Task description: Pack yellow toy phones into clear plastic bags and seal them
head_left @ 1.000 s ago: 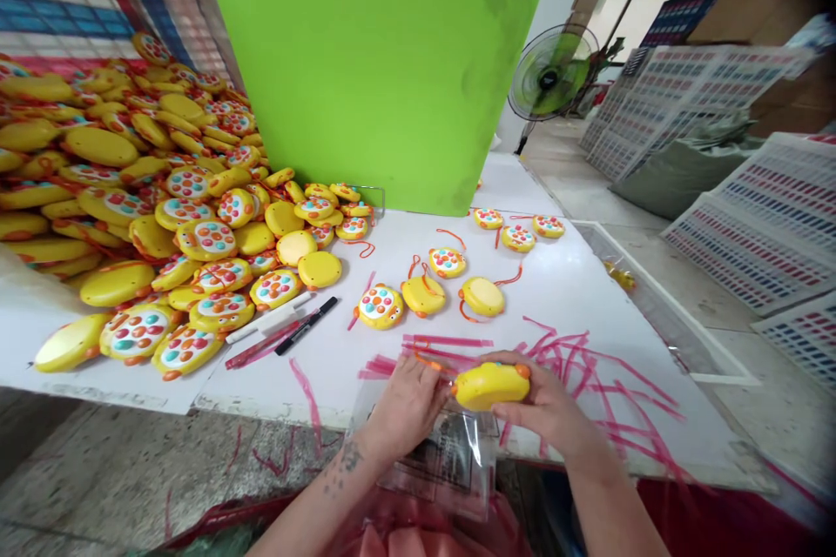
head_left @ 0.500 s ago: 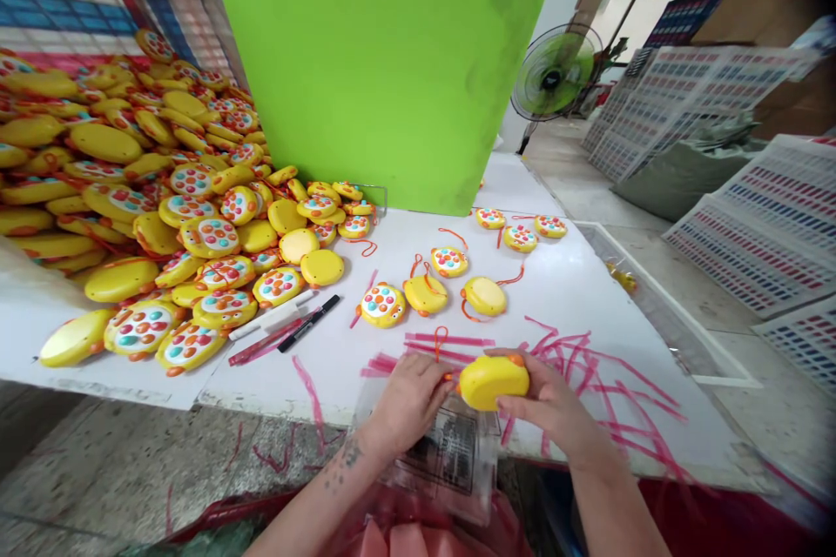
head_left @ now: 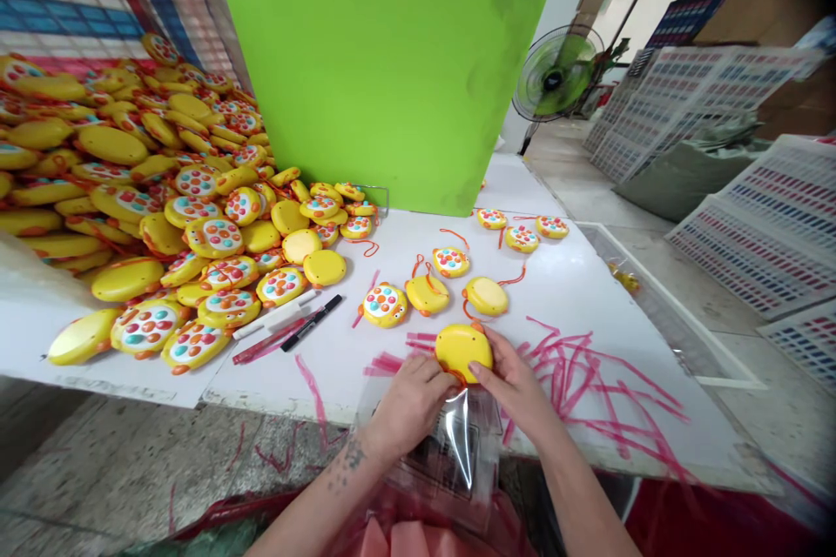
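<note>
My right hand (head_left: 515, 379) grips a yellow oval toy (head_left: 462, 350) by its right side, smooth back toward me. Orange cord shows at the toy's lower edge, by the fingertips of my left hand (head_left: 418, 396). Those left fingers are closed at the raised top of a clear plastic bag (head_left: 461, 444), just under the toy; whether they also pinch the cord is hidden. More bags with dark print lie under my left wrist at the table edge. Beyond my hands lie a bubble-patterned toy (head_left: 384, 305) and a back-up toy (head_left: 487, 296) with an orange cord.
A large heap of the same toys (head_left: 215, 239) covers the left. A black marker (head_left: 312, 324) and a white pen (head_left: 275, 315) lie beside it. Pink plastic strips (head_left: 581, 383) are strewn on the right. A green panel (head_left: 385, 61) stands behind; a fan (head_left: 555, 74) is farther back.
The toy has moved left and up in my right hand and turned. The bag's top has come up, glossy, under the toy. The orange cord loop no longer stands above my left fingers.
</note>
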{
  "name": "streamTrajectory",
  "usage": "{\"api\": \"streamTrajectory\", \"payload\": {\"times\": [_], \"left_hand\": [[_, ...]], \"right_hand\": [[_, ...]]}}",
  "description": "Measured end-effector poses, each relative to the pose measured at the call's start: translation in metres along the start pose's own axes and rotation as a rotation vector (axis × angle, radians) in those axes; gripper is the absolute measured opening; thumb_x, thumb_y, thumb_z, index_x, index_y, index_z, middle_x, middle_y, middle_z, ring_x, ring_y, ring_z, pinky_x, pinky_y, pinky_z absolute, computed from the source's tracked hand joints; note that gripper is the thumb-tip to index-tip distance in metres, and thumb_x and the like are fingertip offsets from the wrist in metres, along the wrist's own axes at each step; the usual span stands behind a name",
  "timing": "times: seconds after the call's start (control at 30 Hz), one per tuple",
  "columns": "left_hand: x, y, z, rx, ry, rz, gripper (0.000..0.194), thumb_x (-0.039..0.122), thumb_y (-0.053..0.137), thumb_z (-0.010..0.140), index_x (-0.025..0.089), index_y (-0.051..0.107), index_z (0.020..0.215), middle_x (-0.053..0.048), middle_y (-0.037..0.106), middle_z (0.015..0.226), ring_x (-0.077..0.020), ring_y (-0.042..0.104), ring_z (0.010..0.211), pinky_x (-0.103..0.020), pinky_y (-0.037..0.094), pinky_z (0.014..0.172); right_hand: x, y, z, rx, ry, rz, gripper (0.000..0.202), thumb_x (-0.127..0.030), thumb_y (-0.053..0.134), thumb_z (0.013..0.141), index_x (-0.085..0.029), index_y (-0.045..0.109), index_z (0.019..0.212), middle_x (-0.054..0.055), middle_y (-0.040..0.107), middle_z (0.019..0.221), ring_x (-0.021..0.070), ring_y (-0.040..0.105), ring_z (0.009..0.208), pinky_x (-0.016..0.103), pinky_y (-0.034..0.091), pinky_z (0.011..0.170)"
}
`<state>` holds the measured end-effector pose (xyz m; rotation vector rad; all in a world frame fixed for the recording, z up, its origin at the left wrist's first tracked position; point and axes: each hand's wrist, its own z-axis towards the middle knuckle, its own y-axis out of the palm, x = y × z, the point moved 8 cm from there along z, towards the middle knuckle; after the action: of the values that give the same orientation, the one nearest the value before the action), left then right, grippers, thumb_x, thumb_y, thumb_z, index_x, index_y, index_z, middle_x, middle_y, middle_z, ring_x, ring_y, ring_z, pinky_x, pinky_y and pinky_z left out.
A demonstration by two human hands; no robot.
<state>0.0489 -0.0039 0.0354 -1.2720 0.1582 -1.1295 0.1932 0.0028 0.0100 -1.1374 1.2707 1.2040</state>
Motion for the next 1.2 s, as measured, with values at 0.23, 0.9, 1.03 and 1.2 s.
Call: {"api": "streamTrajectory", "payload": {"times": [0.23,0.9,1.03,1.2], "left_hand": [[-0.009,0.000,-0.001,0.056,-0.044,-0.020,0.012,0.023,0.049,0.093,0.019,0.059,0.087,-0.003,0.062,0.085,-0.0187,0.053,0.081,-0.034,0.046,0.076],[-0.007,-0.014,-0.003,0.160,-0.046,-0.158,0.013,0.017,0.044,0.094,0.018,0.056,0.089,-0.005,0.060,0.091,-0.0184,0.052,0.087,-0.034,0.050,0.079],[-0.006,-0.017,-0.003,0.186,-0.048,-0.112,0.011,0.019,0.045,0.093,0.018,0.056,0.090,-0.007,0.060,0.096,-0.0200,0.051,0.090,-0.037,0.048,0.082],[-0.005,-0.018,-0.002,0.172,-0.053,-0.179,0.008,0.015,0.047,0.092,0.019,0.054,0.092,-0.009,0.056,0.114,-0.0202,0.051,0.105,-0.038,0.046,0.093]], "right_hand": [[-0.004,-0.001,0.003,-0.015,0.005,-0.214,0.045,-0.038,0.065,0.080,-0.027,0.060,0.124,0.003,0.060,0.129,0.0253,0.051,0.121,0.043,0.036,0.105],[-0.007,0.018,0.008,-0.084,-0.030,-0.414,0.030,-0.041,0.048,0.091,-0.023,0.067,0.106,0.005,0.069,0.103,0.0217,0.062,0.096,0.035,0.048,0.085],[-0.004,0.017,0.007,-0.078,0.001,-0.410,0.031,-0.042,0.048,0.091,-0.021,0.066,0.104,0.005,0.069,0.102,0.0211,0.062,0.094,0.033,0.048,0.083],[-0.007,0.025,0.006,-0.121,-0.033,-0.413,0.031,-0.041,0.047,0.092,-0.022,0.067,0.104,0.005,0.070,0.101,0.0208,0.063,0.093,0.033,0.049,0.082]]}}
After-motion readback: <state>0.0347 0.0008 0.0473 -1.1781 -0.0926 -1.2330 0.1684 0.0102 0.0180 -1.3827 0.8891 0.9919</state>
